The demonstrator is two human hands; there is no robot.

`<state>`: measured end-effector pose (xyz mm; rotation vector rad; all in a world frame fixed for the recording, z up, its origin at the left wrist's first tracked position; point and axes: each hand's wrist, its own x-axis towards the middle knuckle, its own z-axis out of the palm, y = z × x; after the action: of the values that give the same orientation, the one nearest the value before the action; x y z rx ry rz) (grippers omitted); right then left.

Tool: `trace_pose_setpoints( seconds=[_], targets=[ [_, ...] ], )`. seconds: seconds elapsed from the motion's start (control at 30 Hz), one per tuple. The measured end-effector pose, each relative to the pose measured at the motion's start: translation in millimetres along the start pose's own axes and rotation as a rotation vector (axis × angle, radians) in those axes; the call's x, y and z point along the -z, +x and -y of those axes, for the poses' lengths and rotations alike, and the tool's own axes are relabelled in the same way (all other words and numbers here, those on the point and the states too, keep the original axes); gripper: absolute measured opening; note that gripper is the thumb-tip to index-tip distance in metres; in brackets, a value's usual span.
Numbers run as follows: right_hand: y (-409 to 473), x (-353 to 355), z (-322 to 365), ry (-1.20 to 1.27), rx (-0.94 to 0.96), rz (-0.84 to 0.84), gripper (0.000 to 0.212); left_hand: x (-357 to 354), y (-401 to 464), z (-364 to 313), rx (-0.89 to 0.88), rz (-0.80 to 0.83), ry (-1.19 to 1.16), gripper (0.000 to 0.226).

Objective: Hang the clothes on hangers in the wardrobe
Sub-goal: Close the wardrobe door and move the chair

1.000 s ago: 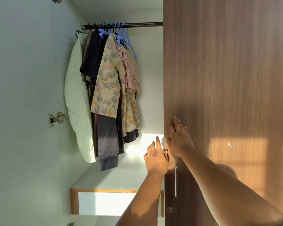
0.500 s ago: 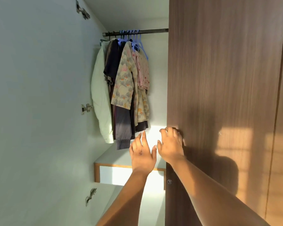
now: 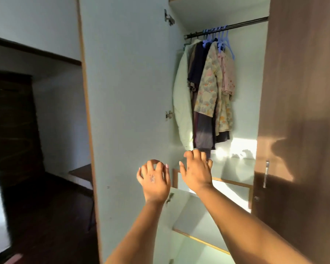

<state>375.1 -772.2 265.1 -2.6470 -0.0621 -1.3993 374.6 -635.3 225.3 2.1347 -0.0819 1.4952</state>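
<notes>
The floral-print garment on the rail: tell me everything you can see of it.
The floral-print garment hangs from a blue hanger on the dark rail. It looks like light woven cloth, cream with grey, pink and orange fan-like motifs, one sleeve hanging toward the camera. It sits between dark clothes and a pink patterned top, pressed against both. Neither hand touches it.

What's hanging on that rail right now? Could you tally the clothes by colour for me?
Pale green jacket: 1
Dark navy garment: 1
Floral patterned top: 1
Pink printed top: 1
Total I can tell apart: 4. Brownish cloth shows between them, so more may hang hidden. Both hands hold nothing.
</notes>
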Motion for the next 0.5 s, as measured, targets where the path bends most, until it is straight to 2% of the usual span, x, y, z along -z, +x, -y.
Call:
trace_pose_setpoints(
  seconds=[0.1, 0.13, 0.2, 0.27, 0.37, 0.43, 0.5],
  targets=[
    [1.6, -19.9, 54.5, 0.066, 0.064, 0.008, 0.015, 28.6, 22.1, 50.0, 0.061, -0.053, -0.02, 0.017],
    [2.5, -27.2, 72.9, 0.077, 0.097, 0.011, 0.012, 37.0, 28.3, 66.2, 0.086, -0.056, -0.027, 0.022],
    [7.0, -40.6, 110.4, 0.111, 0.154, 0.012, 0.007, 50.6, 42.2, 97.5, 0.144, -0.065, -0.026, 0.049],
    [16.4, -52.5, 150.5, 0.171, 0.175, 0.026, 0.006, 62.6, 58.3, 129.5, 0.201, -0.035, -0.036, 0.064],
    [34.4, -66.3, 210.1, 0.264, 0.18, 0.062, 0.024, 74.2, 84.0, 175.3, 0.259, 0.057, -0.132, 0.063],
    [47.1, -71.5, 247.0, 0.336, 0.163, 0.081, 0.045, 78.1, 96.7, 199.3, 0.376, 0.181, -0.334, 0.068],
    [57.2, -74.9, 277.3, 0.436, 0.136, 0.088, 0.066, 77.0, 103.9, 217.6, 0.563, 0.326, -0.568, 0.071]
  ],
)
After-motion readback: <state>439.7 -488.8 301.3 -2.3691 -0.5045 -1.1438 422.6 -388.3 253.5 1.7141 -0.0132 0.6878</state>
